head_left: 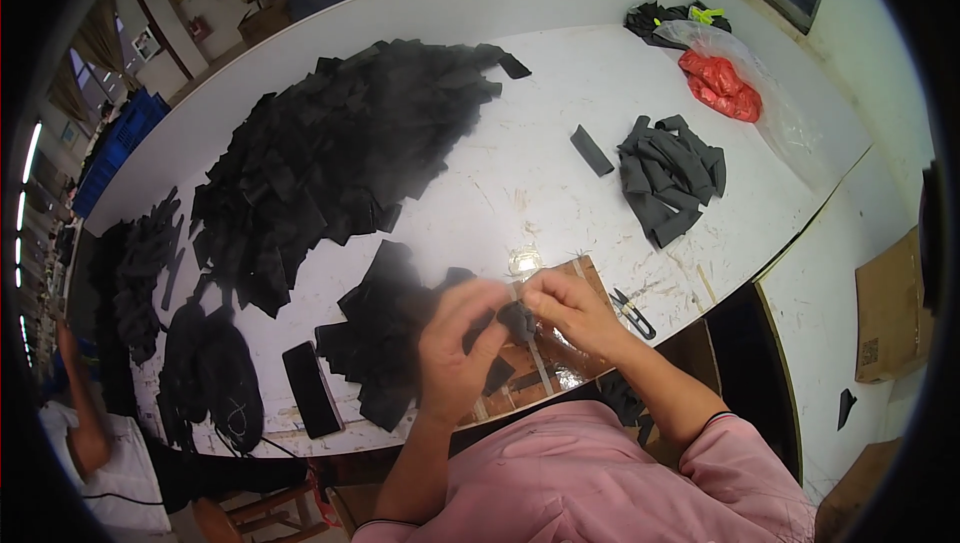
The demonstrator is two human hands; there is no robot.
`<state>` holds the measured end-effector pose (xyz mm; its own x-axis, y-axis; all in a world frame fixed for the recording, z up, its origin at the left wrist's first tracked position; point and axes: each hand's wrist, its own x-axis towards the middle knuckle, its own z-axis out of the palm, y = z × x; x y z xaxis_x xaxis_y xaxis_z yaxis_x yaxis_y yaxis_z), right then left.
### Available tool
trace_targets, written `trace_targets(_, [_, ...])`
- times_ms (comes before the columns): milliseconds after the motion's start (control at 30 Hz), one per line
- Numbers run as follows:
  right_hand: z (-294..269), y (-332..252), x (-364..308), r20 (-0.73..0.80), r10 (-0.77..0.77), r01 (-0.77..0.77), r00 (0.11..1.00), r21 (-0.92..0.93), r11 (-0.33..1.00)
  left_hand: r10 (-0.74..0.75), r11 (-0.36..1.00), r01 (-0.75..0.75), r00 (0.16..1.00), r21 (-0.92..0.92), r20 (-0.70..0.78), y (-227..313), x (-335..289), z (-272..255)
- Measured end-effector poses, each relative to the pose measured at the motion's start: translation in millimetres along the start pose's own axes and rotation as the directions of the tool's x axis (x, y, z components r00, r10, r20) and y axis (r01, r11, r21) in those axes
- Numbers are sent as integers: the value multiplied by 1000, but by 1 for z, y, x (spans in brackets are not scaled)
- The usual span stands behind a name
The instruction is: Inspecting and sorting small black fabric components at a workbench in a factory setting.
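Note:
Close together over the front of the white table (480, 198), my two hands meet at a small, bunched dark fabric piece (517, 323). My left hand (460, 343) curls its thumb and fingers round one side of it. From the other side my right hand (575, 311) pinches it at the upper edge. The fingertips partly hide the piece. Beneath the hands lies a brown board (548, 368) with shiny tape on it. A pair of thread snips (634, 315) rests just right of my right hand. Beside my left hand spreads a loose pile of black fabric pieces (375, 338).
A large heap of black fabric pieces (320, 158) covers the far left. Grey rolled strips (670, 178) lie at the right, near a red plastic bag (720, 86). A phone (312, 390) sits at the front left. Another person's arm (85, 403) shows at the left edge.

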<state>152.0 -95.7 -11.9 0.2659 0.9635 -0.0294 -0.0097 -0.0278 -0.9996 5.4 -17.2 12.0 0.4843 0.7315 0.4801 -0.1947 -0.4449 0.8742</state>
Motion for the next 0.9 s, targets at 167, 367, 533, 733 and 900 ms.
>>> trace_targets(167, [3,-61,-11,166,-416,418,894,-642,643,-12,954,19,1000,-300,25,6,-1,5])
trace_targets(367, [4,-27,-4,324,-93,331,941,-836,437,-176,799,209,978,-564,114,-24,-24,6])
trace_targets(533, [5,-30,-4,301,-177,349,937,-825,444,-90,849,238,945,-473,314,-9,11,8])
trace_targets(733, [9,17,-8,145,-428,414,892,-641,646,-128,982,74,938,174,321,3,12,17])
trace_targets(900, [6,9,-8,189,-342,375,920,-674,636,-204,939,247,960,-238,193,19,1,19])
